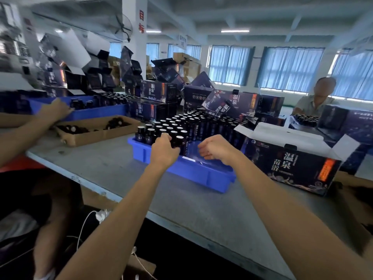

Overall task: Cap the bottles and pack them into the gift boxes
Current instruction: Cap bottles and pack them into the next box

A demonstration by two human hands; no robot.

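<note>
Both arms reach forward over the grey table (125, 178), forearms stretched out and nearly parallel. The left hand (164, 150) curls its fingers round a dark bottle (178, 141) at the near edge of the crowd of bottles (181, 122) standing in the blue tray (187, 172). That bottle stands upright, its long axis vertical and its capped end up, like the others behind it. The right hand (217, 149) hovers just beside it over the tray's near end, wrist bent, fingers loosely curled and holding nothing. To the right, touching the tray's far corner, a dark gift box (292, 166) lies on its long side with its white flaps open at the top; its front reads 温泉 in large pale characters and 苗浴 below, beside an orange strip whose print is too small to read. More boxes with the same 温泉 writing are piled behind. A cardboard tray (96, 132) of dark caps sits to the left. Red characters 目标 run down a white pillar (134, 37).
</note>
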